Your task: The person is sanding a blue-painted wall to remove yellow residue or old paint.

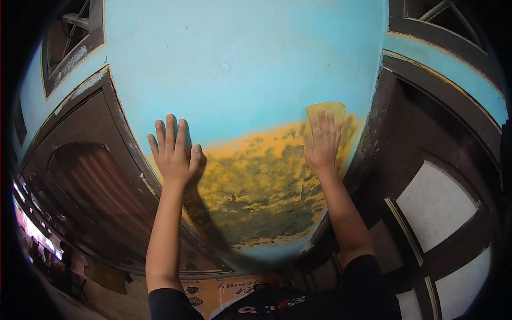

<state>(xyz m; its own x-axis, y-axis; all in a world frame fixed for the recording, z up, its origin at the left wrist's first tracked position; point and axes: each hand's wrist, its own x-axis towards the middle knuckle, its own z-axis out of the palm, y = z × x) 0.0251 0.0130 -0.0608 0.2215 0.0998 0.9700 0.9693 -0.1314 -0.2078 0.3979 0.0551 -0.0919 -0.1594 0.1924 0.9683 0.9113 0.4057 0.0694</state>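
Both my hands rest against a light blue painted wall [248,92]. My left hand [172,152] is flat on it with the fingers spread and holds nothing. Under my right hand [323,144] is a thin yellow sheet [338,110], perhaps sandpaper, pressed to the wall. Its upper part shows above my fingertips; the rest is hidden by the hand. Between and below the hands lies a rough patch [252,184] of orange-yellow and dark grey where the blue paint is gone. Part of my left hand and arm's shadow falls across it.
A dark brown wooden door [80,172] in a frame stands to the left. On the right is another dark frame with a panelled door [438,206] bearing pale panels. Below, a printed orange sheet [224,292] with writing lies near my body.
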